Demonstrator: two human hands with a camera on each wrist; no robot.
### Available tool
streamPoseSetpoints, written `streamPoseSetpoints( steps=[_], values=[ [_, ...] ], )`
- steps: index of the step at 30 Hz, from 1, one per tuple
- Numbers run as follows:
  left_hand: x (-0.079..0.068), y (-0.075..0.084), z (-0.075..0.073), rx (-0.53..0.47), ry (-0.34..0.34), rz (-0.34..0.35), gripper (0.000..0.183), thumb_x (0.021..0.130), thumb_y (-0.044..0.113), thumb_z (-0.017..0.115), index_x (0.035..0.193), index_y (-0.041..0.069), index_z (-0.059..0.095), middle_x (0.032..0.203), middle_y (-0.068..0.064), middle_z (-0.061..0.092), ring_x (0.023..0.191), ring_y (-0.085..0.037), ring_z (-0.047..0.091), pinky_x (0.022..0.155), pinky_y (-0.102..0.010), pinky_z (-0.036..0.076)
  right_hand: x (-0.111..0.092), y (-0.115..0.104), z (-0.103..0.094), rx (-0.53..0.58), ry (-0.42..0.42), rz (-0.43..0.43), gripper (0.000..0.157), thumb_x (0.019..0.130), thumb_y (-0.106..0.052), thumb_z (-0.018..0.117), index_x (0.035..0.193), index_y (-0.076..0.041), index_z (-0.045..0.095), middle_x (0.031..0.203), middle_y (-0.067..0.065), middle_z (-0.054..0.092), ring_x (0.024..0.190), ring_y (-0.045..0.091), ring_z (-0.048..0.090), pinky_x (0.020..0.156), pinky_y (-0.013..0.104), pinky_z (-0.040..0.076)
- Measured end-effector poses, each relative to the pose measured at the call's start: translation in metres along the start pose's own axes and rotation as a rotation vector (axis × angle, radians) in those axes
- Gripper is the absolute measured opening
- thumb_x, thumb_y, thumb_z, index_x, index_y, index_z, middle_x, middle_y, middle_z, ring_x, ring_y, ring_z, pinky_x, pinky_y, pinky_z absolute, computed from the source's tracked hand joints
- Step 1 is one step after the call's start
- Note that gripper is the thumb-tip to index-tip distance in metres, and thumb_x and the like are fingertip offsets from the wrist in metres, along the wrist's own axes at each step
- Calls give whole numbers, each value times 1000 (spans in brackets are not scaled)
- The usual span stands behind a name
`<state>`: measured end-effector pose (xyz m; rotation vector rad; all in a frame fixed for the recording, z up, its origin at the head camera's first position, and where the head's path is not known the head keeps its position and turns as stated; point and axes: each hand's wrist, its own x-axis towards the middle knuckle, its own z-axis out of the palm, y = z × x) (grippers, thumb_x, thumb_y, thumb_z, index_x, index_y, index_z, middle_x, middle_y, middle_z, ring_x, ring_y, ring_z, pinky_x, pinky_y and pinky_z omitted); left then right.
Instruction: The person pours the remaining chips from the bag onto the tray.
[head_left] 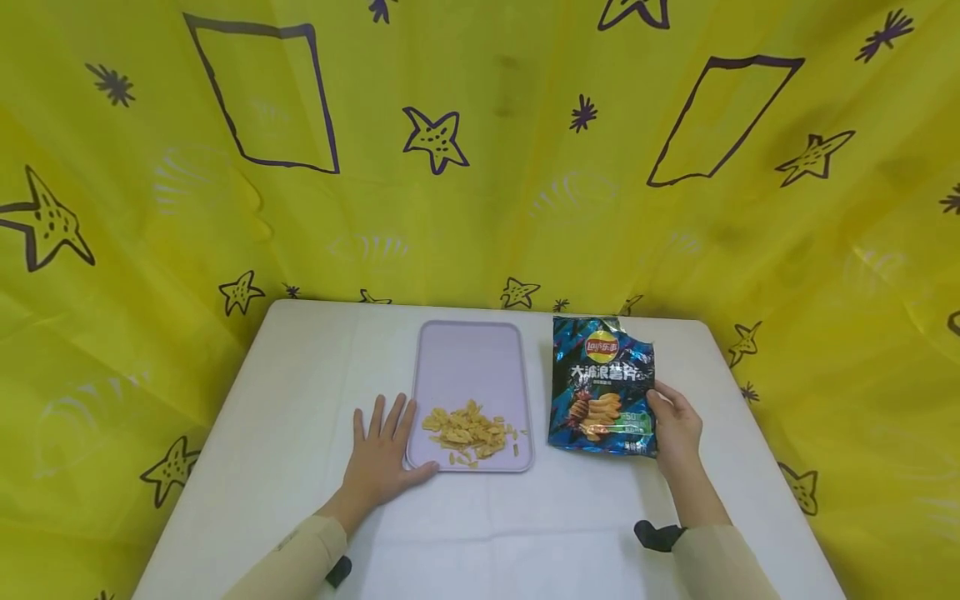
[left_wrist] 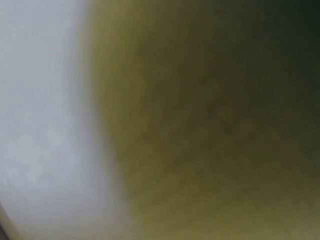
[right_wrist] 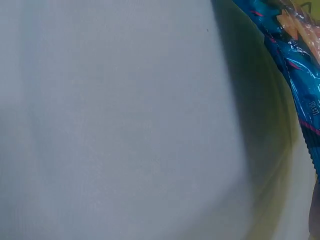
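Note:
In the head view, a blue potato chip bag (head_left: pixel 602 387) with its top right corner torn off is pinched at its right edge by my right hand (head_left: pixel 677 429). Part of the same bag (right_wrist: pixel 300 65) shows at the upper right of the right wrist view. My left hand (head_left: pixel 384 458) lies with fingers spread at the left edge of a pale purple tray (head_left: pixel 468 358), its thumb at the tray's lower left corner. Broken yellow chips (head_left: pixel 468 431) lie heaped on the near half of the tray. A blurred sleeve (left_wrist: pixel 210 125) fills most of the left wrist view.
Everything sits on a white table (head_left: pixel 495 533), with the bag to the right of the tray. A yellow curtain (head_left: pixel 495 217) with drawn starfish hangs behind and at both sides. Dark straps (head_left: pixel 658 536) show at both wrists.

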<state>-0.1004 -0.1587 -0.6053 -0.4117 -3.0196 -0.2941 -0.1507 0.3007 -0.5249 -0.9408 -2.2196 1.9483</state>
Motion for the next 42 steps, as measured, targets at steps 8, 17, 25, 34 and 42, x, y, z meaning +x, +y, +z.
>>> streamPoseSetpoints(
  steps=[8, 17, 25, 34, 42],
  values=[
    [0, -1, -1, 1, 7, 6, 113, 78, 87, 44, 160, 13, 19, 167, -10, 17, 152, -43, 7, 116, -70, 1, 16, 8, 7, -108, 14, -2, 53, 100, -46, 55, 146, -20, 51, 145, 13, 55, 100, 7, 59, 74, 13, 51],
    [-6, -2, -1, -13, 25, 12, 113, 78, 85, 48, 160, 12, 23, 166, -11, 21, 152, -44, 11, 115, -72, 4, 23, 16, 17, -270, -35, -33, 51, 103, -36, 50, 149, -16, 46, 138, 19, 56, 109, 24, 58, 78, 21, 49],
    [-3, -5, 1, -29, 52, 17, 112, 78, 84, 50, 159, 11, 25, 165, -12, 23, 151, -45, 12, 115, -72, 4, 25, 23, 16, -433, -124, -115, 59, 104, -33, 48, 157, -13, 31, 147, 26, 48, 130, 43, 50, 107, 53, 43],
    [-2, -6, 4, 6, -13, 3, 113, 79, 88, 43, 161, 15, 17, 168, -8, 14, 153, -41, 4, 116, -70, -2, 4, 28, 5, -525, -120, -237, 61, 105, -34, 47, 158, -12, 27, 160, 22, 29, 146, 46, 26, 116, 63, 25],
    [-8, -7, 5, 8, -3, 9, 113, 78, 89, 42, 160, 15, 20, 167, -9, 17, 152, -42, 7, 116, -71, 1, -31, 25, 8, -436, -100, -353, 57, 103, -35, 52, 153, -11, 37, 160, 17, 33, 147, 43, 26, 116, 60, 27]
  ],
)
